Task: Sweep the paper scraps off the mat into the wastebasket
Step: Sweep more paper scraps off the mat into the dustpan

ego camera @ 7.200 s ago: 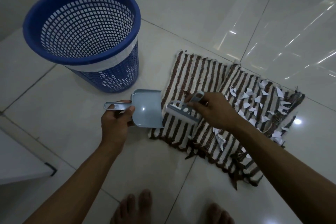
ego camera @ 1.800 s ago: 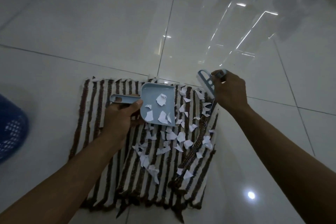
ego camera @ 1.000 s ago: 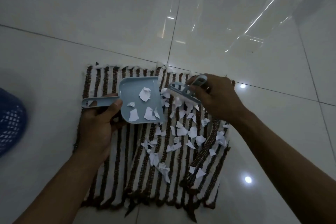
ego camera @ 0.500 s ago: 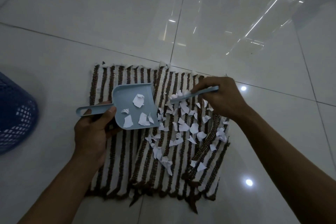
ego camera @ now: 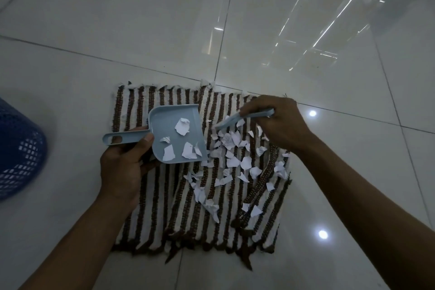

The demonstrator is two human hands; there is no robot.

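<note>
Here dustpan lip touches scraps, mid-mat.

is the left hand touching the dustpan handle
Touching. The head view shows the left hand wrapped under the dustpan handle, thumb pressed on top where it joins the pan.

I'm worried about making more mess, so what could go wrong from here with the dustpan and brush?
The dustpan in the left hand holds loose scraps; tilting it on the way to the wastebasket could spill them. The brush may flick scraps past the mat edge onto the tiles.
</note>
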